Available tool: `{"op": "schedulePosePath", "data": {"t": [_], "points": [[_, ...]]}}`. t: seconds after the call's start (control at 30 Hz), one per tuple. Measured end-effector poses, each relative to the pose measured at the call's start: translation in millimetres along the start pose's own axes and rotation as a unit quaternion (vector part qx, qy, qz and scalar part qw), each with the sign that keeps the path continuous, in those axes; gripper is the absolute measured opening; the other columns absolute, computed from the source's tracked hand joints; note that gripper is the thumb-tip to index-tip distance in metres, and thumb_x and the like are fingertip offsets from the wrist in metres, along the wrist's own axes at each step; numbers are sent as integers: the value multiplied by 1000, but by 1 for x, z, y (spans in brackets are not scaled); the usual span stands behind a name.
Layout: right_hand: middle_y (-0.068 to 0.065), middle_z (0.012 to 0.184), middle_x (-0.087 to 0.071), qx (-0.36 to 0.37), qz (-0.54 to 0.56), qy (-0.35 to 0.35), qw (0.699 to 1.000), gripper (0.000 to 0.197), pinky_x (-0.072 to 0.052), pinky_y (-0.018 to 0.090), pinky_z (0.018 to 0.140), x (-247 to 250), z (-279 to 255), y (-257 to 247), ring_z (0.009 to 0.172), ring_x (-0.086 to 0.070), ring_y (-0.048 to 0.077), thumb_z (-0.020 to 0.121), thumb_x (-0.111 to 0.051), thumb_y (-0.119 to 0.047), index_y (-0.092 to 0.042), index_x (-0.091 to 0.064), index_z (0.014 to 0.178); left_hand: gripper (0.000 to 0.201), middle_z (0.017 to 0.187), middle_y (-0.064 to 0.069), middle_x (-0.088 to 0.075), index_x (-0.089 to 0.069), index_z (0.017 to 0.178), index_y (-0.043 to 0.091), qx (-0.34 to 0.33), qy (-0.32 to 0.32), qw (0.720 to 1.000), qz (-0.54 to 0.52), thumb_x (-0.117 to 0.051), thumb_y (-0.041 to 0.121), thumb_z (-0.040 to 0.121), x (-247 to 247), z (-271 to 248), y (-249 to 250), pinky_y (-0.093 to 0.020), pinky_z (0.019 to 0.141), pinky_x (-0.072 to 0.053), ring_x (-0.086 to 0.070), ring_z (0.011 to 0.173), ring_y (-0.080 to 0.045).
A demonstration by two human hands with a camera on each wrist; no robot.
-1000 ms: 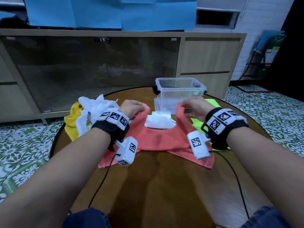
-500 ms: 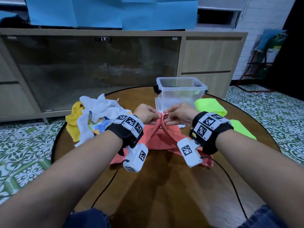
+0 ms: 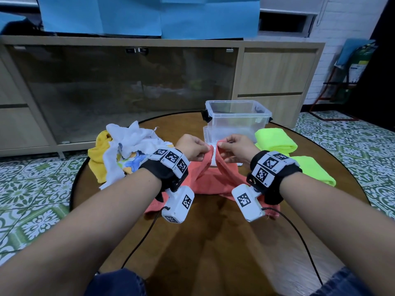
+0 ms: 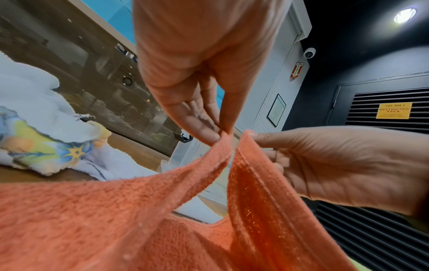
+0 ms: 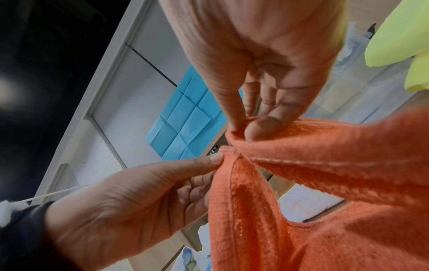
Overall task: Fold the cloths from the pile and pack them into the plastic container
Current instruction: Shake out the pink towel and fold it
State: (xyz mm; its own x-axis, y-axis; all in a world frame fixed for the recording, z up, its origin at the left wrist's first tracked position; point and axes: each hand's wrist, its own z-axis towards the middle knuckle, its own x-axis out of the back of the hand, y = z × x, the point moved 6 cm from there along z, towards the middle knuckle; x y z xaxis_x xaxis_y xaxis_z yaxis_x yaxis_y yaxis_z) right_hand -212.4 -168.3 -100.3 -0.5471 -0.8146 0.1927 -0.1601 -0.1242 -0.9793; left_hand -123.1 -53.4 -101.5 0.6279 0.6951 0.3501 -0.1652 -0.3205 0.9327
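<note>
An orange cloth lies on the round wooden table with its two far corners lifted and brought together. My left hand pinches one corner between thumb and fingers. My right hand pinches the other corner right beside it. The cloth hangs down from both pinches and its near edge rests on the table. The clear plastic container stands just behind the hands, open at the top. The pile of white, yellow and patterned cloths sits at the left.
Two folded lime-green cloths lie at the right of the table beside the container. A white item lies under the lifted orange corners. Cables run from the wrist cameras toward me. A glass-fronted cabinet stands behind the table.
The hands, a second ago apart with the cloth's far corners spread, have come together at the middle. The two corners now nearly touch, and the cloth has bunched up between them.
</note>
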Motion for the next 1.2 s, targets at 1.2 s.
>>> {"op": "schedulePosePath", "data": {"t": [1.2], "points": [[9, 62, -55, 64, -108, -53, 991, 24, -40, 14, 37, -5, 6, -1, 36, -51, 1, 83, -68, -5, -12, -52, 67, 9, 73, -9, -62, -68, 74, 11, -52, -34, 998, 25, -73, 16, 80, -3, 2, 4, -17, 62, -54, -56, 66, -15]]}}
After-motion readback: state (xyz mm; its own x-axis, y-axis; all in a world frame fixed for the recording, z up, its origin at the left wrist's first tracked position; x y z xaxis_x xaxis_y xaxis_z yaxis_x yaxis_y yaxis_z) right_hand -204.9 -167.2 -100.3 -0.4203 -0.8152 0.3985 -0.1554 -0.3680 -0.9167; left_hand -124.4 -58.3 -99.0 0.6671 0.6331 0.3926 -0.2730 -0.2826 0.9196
